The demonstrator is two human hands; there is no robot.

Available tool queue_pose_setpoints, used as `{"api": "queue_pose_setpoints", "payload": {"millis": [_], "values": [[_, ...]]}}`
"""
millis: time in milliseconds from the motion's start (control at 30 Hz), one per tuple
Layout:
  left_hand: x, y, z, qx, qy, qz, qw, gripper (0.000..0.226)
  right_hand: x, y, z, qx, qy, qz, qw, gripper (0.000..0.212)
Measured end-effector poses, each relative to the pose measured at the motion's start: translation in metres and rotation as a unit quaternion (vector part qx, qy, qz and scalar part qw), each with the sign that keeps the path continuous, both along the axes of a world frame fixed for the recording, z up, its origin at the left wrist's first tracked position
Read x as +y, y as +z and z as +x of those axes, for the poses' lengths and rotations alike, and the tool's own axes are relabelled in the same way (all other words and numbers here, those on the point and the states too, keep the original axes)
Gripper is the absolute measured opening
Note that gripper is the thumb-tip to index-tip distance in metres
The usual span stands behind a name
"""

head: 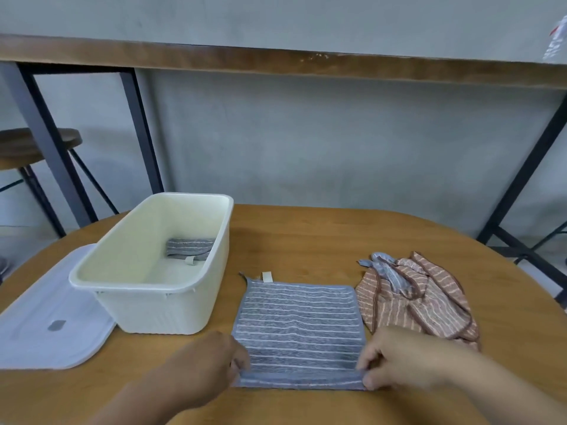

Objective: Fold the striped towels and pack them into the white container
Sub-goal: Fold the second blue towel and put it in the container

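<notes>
Blue striped towel point(299, 329) lies flat on the wooden table point(306, 237), directly ahead of both hands, long axis running left to right. Left hand point(211, 363) pinches the near left corner; right hand point(395, 360) pinches the near right corner, each grip grasping the towel's near hem. Both hands equally close. The free far edge lies away from the person, so the fold likely goes near edge to far edge.

White container point(153, 280) sits to the left of the towel, open, with one folded grey striped towel point(188, 250) already at its far end. Container lid point(46, 320) lies flat beside it, further left. Crumpled orange striped towels point(423, 299) heaped just right of the blue one, edges touching.

Room: grey wall, dark-framed wooden bench point(276, 59) behind, stool point(30, 145) at left.
</notes>
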State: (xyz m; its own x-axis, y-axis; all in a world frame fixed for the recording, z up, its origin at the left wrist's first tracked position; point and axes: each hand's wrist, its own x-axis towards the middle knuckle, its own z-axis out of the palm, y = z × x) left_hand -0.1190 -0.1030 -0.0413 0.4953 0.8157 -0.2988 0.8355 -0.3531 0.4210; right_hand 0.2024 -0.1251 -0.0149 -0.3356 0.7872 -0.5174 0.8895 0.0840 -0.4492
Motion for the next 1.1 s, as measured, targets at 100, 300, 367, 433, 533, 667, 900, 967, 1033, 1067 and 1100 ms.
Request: {"api": "queue_pose_setpoints", "payload": {"millis": [100, 300, 367, 433, 533, 667, 900, 967, 1033, 1067, 1100], "values": [[0.026, 0.004, 0.011, -0.002, 0.063, 0.047, 0.997, 0.027, 0.021, -0.003, 0.000, 0.022, -0.080, 0.074, 0.994, 0.009], [0.094, -0.013, 0.042, 0.050, 0.147, 0.165, 0.974, 0.029, 0.082, -0.013, 0.008, 0.060, -0.209, 0.165, 0.962, 0.007], [0.110, -0.019, 0.050, 0.063, 0.165, 0.167, 0.970, 0.030, 0.098, -0.021, 0.007, 0.058, -0.226, 0.171, 0.957, 0.005], [0.124, -0.028, 0.054, 0.079, 0.179, 0.176, 0.965, 0.026, 0.111, -0.031, 0.006, 0.042, -0.224, 0.174, 0.958, 0.013], [0.136, -0.044, 0.055, 0.090, 0.204, 0.187, 0.957, 0.021, 0.121, -0.042, 0.003, -0.010, -0.216, 0.178, 0.960, 0.027], [0.144, -0.056, 0.055, 0.065, 0.220, 0.201, 0.952, 0.020, 0.124, -0.051, 0.004, -0.047, -0.207, 0.194, 0.958, 0.012], [0.143, -0.061, 0.055, 0.053, 0.213, 0.213, 0.952, 0.020, 0.122, -0.045, 0.000, -0.085, -0.185, 0.172, 0.964, 0.021], [0.136, -0.053, 0.059, 0.059, 0.210, 0.227, 0.949, 0.024, 0.119, -0.038, -0.002, -0.070, -0.183, 0.147, 0.969, 0.021], [0.125, -0.042, 0.065, 0.036, 0.210, 0.254, 0.943, 0.024, 0.115, -0.026, -0.005, -0.033, -0.189, 0.126, 0.973, 0.016], [0.116, -0.036, 0.070, 0.020, 0.207, 0.265, 0.942, 0.023, 0.113, -0.018, -0.006, -0.007, -0.192, 0.123, 0.974, 0.012], [0.105, -0.028, 0.077, -0.024, 0.209, 0.260, 0.943, 0.017, 0.110, -0.009, -0.008, 0.030, -0.205, 0.116, 0.971, 0.007]]}}
